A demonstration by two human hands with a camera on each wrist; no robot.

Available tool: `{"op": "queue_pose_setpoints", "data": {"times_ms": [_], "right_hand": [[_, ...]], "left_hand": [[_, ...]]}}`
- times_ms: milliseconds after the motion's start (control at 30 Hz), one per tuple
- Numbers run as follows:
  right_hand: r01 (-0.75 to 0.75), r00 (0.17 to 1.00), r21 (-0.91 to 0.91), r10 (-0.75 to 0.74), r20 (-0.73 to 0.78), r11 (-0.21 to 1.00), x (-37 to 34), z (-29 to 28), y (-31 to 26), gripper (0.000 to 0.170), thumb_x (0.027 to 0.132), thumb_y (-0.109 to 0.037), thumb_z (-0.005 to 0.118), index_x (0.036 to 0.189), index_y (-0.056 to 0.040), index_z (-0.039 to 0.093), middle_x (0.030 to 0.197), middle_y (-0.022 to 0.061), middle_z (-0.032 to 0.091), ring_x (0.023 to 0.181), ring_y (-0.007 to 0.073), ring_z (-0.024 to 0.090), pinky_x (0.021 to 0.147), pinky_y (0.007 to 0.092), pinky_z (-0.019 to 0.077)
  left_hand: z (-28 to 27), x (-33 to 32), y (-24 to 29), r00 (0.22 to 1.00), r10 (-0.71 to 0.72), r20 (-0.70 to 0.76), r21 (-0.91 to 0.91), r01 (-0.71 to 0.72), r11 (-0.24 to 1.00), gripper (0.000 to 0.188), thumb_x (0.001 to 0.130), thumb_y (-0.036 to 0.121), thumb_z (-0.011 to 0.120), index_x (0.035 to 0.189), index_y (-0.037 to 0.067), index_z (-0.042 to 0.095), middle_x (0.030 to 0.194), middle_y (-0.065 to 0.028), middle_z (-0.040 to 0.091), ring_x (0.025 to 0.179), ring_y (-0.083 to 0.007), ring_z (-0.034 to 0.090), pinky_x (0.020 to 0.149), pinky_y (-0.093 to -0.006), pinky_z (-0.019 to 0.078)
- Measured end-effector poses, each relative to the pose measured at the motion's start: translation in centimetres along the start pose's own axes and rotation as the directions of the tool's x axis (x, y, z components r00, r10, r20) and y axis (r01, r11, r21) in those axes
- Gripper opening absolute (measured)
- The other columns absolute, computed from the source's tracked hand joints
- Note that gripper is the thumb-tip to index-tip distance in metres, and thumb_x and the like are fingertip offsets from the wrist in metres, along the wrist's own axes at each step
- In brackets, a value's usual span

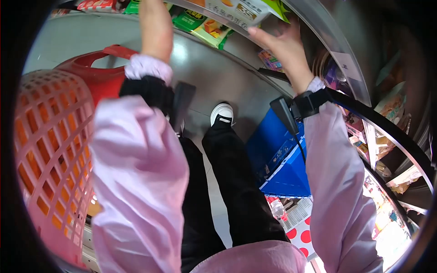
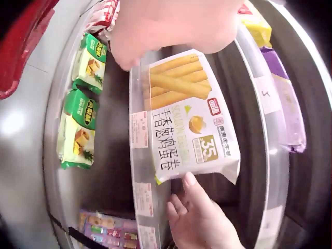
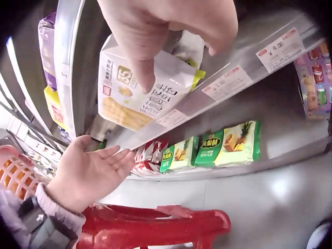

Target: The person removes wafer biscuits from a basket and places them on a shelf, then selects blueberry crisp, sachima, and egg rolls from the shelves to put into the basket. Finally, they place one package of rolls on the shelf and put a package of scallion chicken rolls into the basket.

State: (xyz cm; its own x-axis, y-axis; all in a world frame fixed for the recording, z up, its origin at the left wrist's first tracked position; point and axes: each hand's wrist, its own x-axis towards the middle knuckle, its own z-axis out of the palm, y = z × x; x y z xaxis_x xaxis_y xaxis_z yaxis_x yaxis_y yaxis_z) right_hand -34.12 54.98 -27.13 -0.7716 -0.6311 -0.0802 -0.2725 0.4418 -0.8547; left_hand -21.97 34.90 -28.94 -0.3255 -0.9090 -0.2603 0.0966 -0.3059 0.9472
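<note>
A white egg-roll package [image 2: 192, 119] marked 35 lies on a shelf behind a clear front strip, its printed face showing. My left hand [image 1: 156, 34] is by the package's far end; the right wrist view shows that hand [image 3: 93, 174] palm up with straight fingers, holding nothing. At the package's other end is my right hand [image 1: 289, 50]. In the left wrist view the right hand [image 2: 202, 223] has its thumb stretched to the package edge, seemingly touching it, with the other fingers loosely bent. The package is not gripped between fingers and thumb.
Green snack packs [image 2: 79, 127] lie on a lower shelf, with a purple pack [image 2: 285, 109] across the shelf divider. A red stool [image 3: 150, 225] and a pink basket [image 1: 57, 159] stand at the left. Near the right leg is a blue bin [image 1: 289, 175].
</note>
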Motion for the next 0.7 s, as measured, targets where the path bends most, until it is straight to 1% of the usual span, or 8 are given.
{"op": "queue_pose_setpoints", "data": {"times_ms": [67, 100, 200, 333, 367, 467, 600, 700], "right_hand": [[-0.037, 0.991, 0.098, 0.024, 0.128, 0.994, 1.2, -0.8, -0.9, 0.083, 0.062, -0.025, 0.080, 0.125, 0.0009, 0.034, 0.126, 0.0174, 0.041, 0.119, 0.0268, 0.040, 0.101, 0.0381, 0.0291], [-0.079, 0.985, 0.111, 0.061, 0.161, 0.991, 1.4, -0.9, -0.7, 0.081, 0.062, -0.024, 0.080, 0.125, 0.0004, 0.035, 0.124, 0.0164, 0.043, 0.116, 0.0254, 0.042, 0.098, 0.0363, 0.0320], [-0.189, 0.952, 0.149, 0.144, 0.269, 0.971, 2.1, -1.0, -0.8, 0.077, 0.062, -0.023, 0.080, 0.123, -0.0012, 0.039, 0.117, 0.0132, 0.050, 0.108, 0.0212, 0.050, 0.091, 0.0310, 0.0404], [-0.234, 0.930, 0.210, 0.155, 0.334, 0.949, 2.4, -0.6, -1.9, 0.067, 0.063, -0.025, 0.079, 0.116, -0.0008, 0.046, 0.100, 0.0105, 0.059, 0.086, 0.0158, 0.058, 0.071, 0.0271, 0.0471], [-0.369, 0.870, 0.104, 0.304, 0.388, 0.924, 2.2, -1.4, -3.2, 0.058, 0.064, -0.027, 0.078, 0.108, 0.0000, 0.051, 0.082, 0.0067, 0.060, 0.066, 0.0112, 0.056, 0.055, 0.0235, 0.0438], [-0.190, 0.947, 0.198, 0.127, 0.294, 0.962, 2.3, -0.1, -1.8, 0.050, 0.065, -0.030, 0.078, 0.098, 0.0007, 0.056, 0.073, 0.0042, 0.058, 0.056, 0.0081, 0.050, 0.046, 0.0214, 0.0380], [-0.240, 0.919, 0.072, 0.203, 0.339, 0.968, 2.7, 0.4, -1.3, 0.045, 0.067, -0.028, 0.077, 0.097, 0.0016, 0.060, 0.082, 0.0046, 0.060, 0.068, 0.0078, 0.053, 0.057, 0.0224, 0.0422], [-0.093, 0.973, 0.315, 0.019, 0.229, 0.944, 2.9, 1.4, 0.0, 0.045, 0.069, -0.025, 0.075, 0.102, 0.0017, 0.059, 0.091, 0.0066, 0.062, 0.079, 0.0100, 0.056, 0.069, 0.0236, 0.0447]], "left_hand": [[0.2, 1.0, 1.1, 0.916, 0.203, 0.346, -0.045, -0.200, 0.979, 0.045, 0.089, 0.025, 0.042, 0.120, -0.007, 0.039, 0.121, -0.0194, 0.047, 0.109, -0.0292, 0.047, 0.095, -0.0333, 0.0353], [0.7, 2.7, 0.9, 0.938, 0.157, 0.310, 0.015, -0.170, 0.985, 0.055, 0.092, 0.044, 0.032, 0.120, -0.002, 0.043, 0.120, -0.0105, 0.049, 0.108, -0.0223, 0.048, 0.095, -0.0304, 0.0350], [2.5, 5.2, 0.6, 0.948, 0.221, 0.229, -0.226, -0.169, 0.959, 0.052, 0.093, 0.040, 0.031, 0.121, -0.002, 0.041, 0.121, -0.0115, 0.049, 0.110, -0.0224, 0.047, 0.096, -0.0324, 0.0341], [2.3, 9.5, -0.2, 0.903, 0.153, 0.402, -0.298, -0.029, 0.954, 0.052, 0.092, 0.041, 0.033, 0.124, 0.001, 0.040, 0.122, -0.0092, 0.049, 0.111, -0.0231, 0.046, 0.096, -0.0348, 0.0343], [1.9, 10.6, -0.4, 0.918, 0.132, 0.374, -0.328, -0.003, 0.945, 0.051, 0.091, 0.041, 0.034, 0.123, 0.002, 0.041, 0.121, -0.0089, 0.049, 0.111, -0.0232, 0.046, 0.096, -0.0356, 0.0350], [1.9, 11.9, -0.3, 0.923, 0.053, 0.381, -0.369, 0.100, 0.924, 0.047, 0.091, 0.039, 0.037, 0.120, 0.003, 0.043, 0.119, -0.0080, 0.051, 0.109, -0.0235, 0.047, 0.094, -0.0378, 0.0369], [2.5, 9.7, 0.9, 0.879, -0.062, 0.473, -0.266, 0.209, 0.941, 0.041, 0.090, 0.037, 0.039, 0.115, 0.005, 0.048, 0.115, -0.0077, 0.053, 0.107, -0.0248, 0.048, 0.091, -0.0412, 0.0392], [2.0, 10.5, 0.6, 0.802, -0.041, 0.595, -0.322, 0.285, 0.903, 0.042, 0.090, 0.037, 0.037, 0.115, 0.004, 0.047, 0.114, -0.0095, 0.054, 0.105, -0.0258, 0.049, 0.090, -0.0423, 0.0400]]}}
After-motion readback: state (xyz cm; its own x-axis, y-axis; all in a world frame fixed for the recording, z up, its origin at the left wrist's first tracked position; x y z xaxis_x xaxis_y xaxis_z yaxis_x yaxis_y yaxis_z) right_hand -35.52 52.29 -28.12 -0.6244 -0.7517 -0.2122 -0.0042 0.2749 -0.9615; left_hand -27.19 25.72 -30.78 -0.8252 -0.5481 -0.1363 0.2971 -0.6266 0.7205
